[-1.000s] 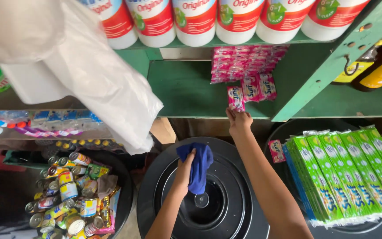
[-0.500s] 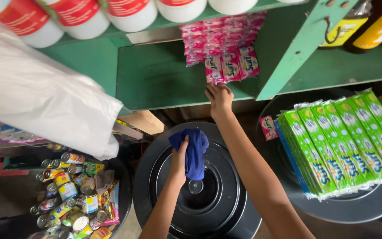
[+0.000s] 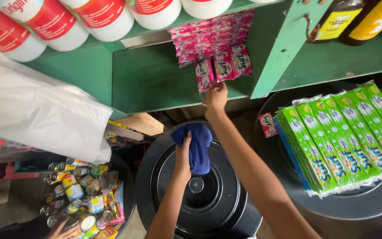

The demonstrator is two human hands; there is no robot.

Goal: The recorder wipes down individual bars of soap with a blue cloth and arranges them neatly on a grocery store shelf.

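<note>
My left hand (image 3: 183, 156) grips a crumpled blue cloth (image 3: 196, 144) above the round black lid (image 3: 164, 177) of a bin. My right hand (image 3: 215, 98) reaches up to the green shelf (image 3: 151, 79) and pinches the lowest pink sachet (image 3: 204, 75) of a hanging strip. More pink sachets (image 3: 217, 40) lie in rows on the shelf behind it, running toward the back.
White jars with red labels (image 3: 107, 17) line the shelf above. A white plastic bag (image 3: 36, 115) hangs at left over a tub of small tins (image 3: 82, 199). Green packets (image 3: 341, 137) lie stacked on a second black lid (image 3: 376, 199) at right. Dark bottles (image 3: 354, 17) stand top right.
The view has tilted so the shelf sits lower in frame. My right hand stays on the lowest pink sachet, and my left hand keeps the blue cloth over the lid.
</note>
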